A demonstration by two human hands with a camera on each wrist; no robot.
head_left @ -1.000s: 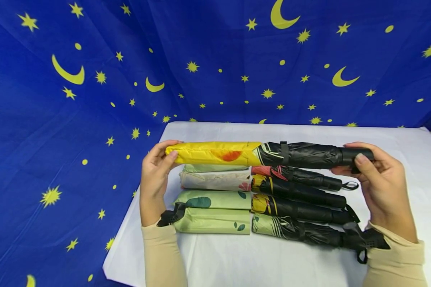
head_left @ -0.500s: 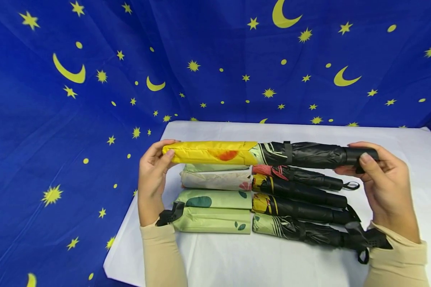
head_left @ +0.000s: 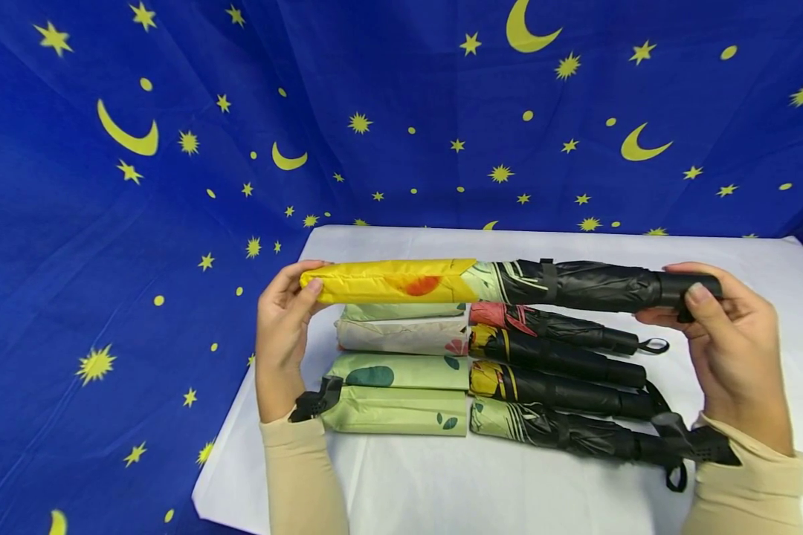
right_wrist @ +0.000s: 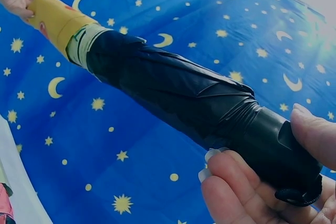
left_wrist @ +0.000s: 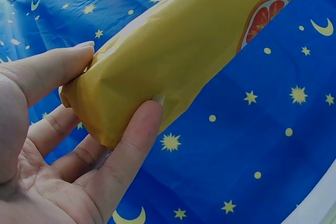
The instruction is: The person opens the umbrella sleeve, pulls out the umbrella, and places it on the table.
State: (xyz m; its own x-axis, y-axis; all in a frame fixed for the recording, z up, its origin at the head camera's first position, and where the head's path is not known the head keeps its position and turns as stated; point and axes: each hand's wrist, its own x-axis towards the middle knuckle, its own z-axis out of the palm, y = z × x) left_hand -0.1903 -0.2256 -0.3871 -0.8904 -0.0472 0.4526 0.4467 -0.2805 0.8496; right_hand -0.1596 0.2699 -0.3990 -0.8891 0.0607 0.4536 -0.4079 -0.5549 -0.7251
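Level above the table, a folded black umbrella [head_left: 595, 286] with a pale green patterned tip sits partly inside a yellow sleeve [head_left: 375, 282] printed with a red-orange citrus slice. My left hand [head_left: 284, 334] pinches the sleeve's closed left end between thumb and fingers; the left wrist view shows the bunched yellow fabric [left_wrist: 126, 82] there. At the other end, my right hand [head_left: 739, 349] grips the black handle [right_wrist: 278, 145], thumb on top and fingers beneath. A small wrist loop [right_wrist: 302, 195] hangs by that palm. The umbrella's far tip is hidden inside the sleeve.
On the white table [head_left: 415, 483], several sleeves, pale green [head_left: 395, 412] and whitish [head_left: 401, 336], lie stacked in a column. Right of them lies a column of folded umbrellas [head_left: 562, 364] with black handles. Blue star-and-moon cloth [head_left: 401, 89] rises behind and at left.
My right hand has moved right and drawn the umbrella partway out, so more of its pale green section shows beyond the sleeve's mouth. My left hand has shifted slightly left with the sleeve.
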